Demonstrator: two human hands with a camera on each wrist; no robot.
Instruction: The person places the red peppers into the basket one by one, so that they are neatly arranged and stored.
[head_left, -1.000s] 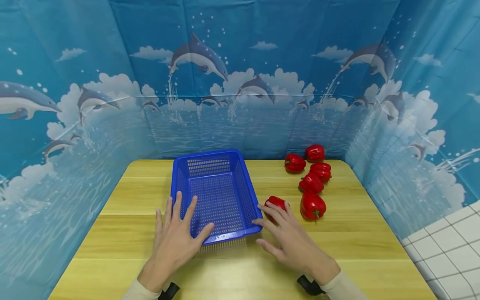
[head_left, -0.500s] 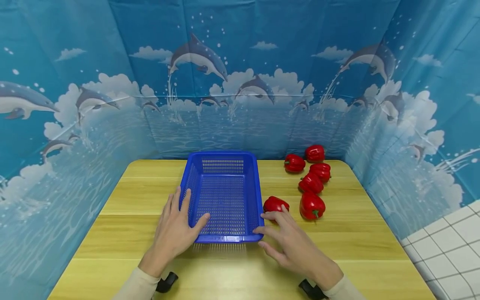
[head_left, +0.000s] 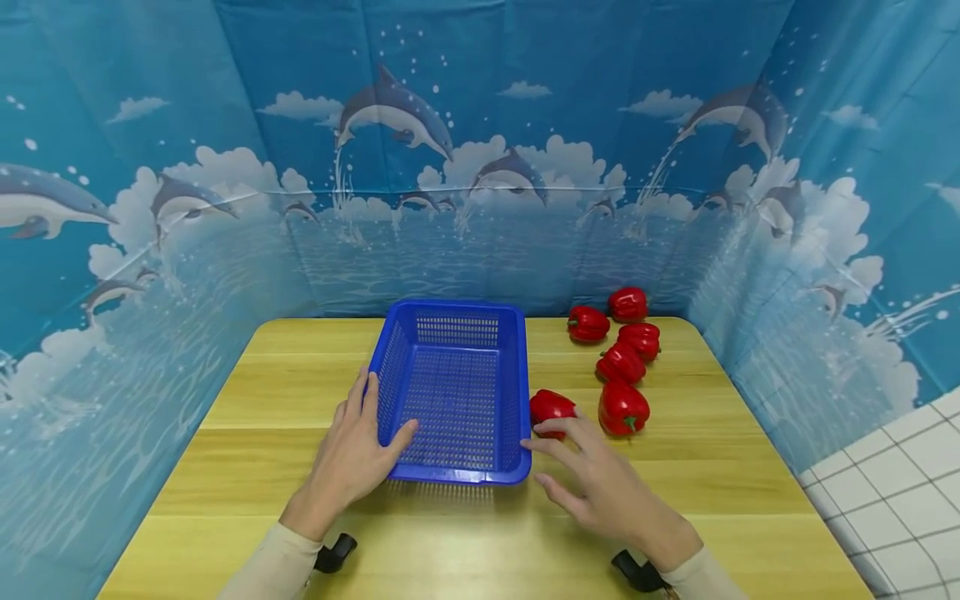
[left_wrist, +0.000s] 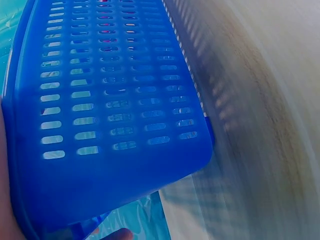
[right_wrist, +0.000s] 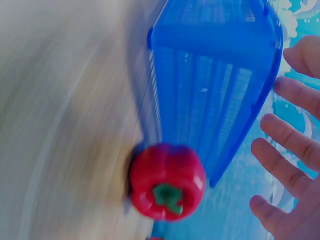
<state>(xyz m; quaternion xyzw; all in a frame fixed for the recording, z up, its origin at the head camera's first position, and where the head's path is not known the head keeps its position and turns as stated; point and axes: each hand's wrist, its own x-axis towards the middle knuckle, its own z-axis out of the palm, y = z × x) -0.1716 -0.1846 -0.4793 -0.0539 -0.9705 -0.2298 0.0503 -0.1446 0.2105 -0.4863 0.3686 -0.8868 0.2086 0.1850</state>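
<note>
**Left grip (head_left: 348,457) and right grip (head_left: 600,482): both out front, digits loose**

Pale-sleeved forearms (head_left: 273,565) angle in from the bottom of the head view, wrists (head_left: 306,508) well apart. Left: back faces up, fingers (head_left: 371,400) near-straight, pointing forward, close together; thumb (head_left: 403,437) angled inward, clear of them. Right: turned inward, index finger (head_left: 553,449) and neighbours slightly bent, thumb held apart. Right wrist view shows all five digits spaced; left wrist view catches only slivers.

Blue perforated basket (head_left: 456,404), upright, on table (head_left: 480,546)
</note>
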